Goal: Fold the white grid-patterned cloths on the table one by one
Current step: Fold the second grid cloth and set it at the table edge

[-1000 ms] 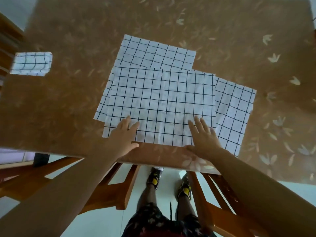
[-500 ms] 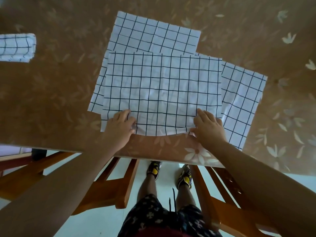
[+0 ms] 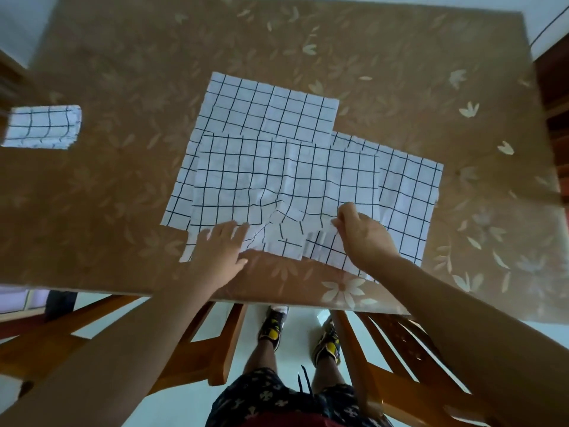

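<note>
Your left hand (image 3: 220, 251) lies flat with its fingers (image 3: 229, 231) spread wide, pressing the near left corner of the top cloth (image 3: 277, 177) onto the counter (image 3: 123, 72); it holds nothing in a pinch. Your right hand (image 3: 363, 234) sits just right of centre in the frame with its fingers curled narrow, pinching the near edge of that same cloth, and the fabric between your two hands is bunched and lifted into creases, with a small flap turned up at the lower middle. The top cloth is white with a dark grid and covers the centre of the frame. Under it lie two more grid cloths: one (image 3: 271, 106) sticks out toward the upper middle of the frame, the other (image 3: 409, 195) sticks out to the right, its near corner passing under your right wrist. All three overlap and rest flat apart from the gathered part. A folded grid cloth (image 3: 43, 126) sits well apart from them at the left edge of the frame. The counter has a brown surface with pale leaf and flower prints. Below its near edge, at the bottom of the frame, you see wooden chair frames (image 3: 197, 349) and your feet in dark and yellow shoes (image 3: 272, 326) on a pale floor.
</note>
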